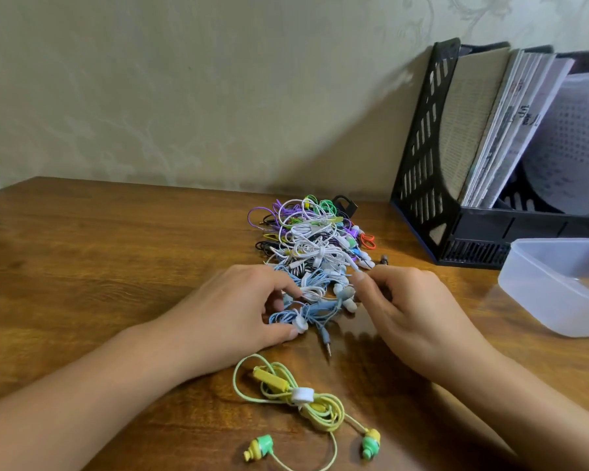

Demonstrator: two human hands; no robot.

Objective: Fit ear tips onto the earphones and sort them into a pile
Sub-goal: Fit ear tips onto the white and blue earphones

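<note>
Blue earphones [306,309] at frame centre, on the tabletop [116,249] between both hands, cable running left-right. Left hand [238,311] curls onto the bundle; right hand [398,300] pinches an earbud end. Pile [313,232] lies just beyond.

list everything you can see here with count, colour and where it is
earphone pile: one heap of many bundled sets, white, purple, green, black and blue, middle of the table
blue earphones: one bundle, light blue, at the near edge of the pile, between the hands
green earphones: one set, yellow-green, near edge, apart from the pile
plastic container: one, translucent white, right side
file rack: one, black, back right against the wall, holding papers
table: one, brown wood
left hand: fingers on the blue earphones
right hand: pinching at the blue earphones' buds
</note>
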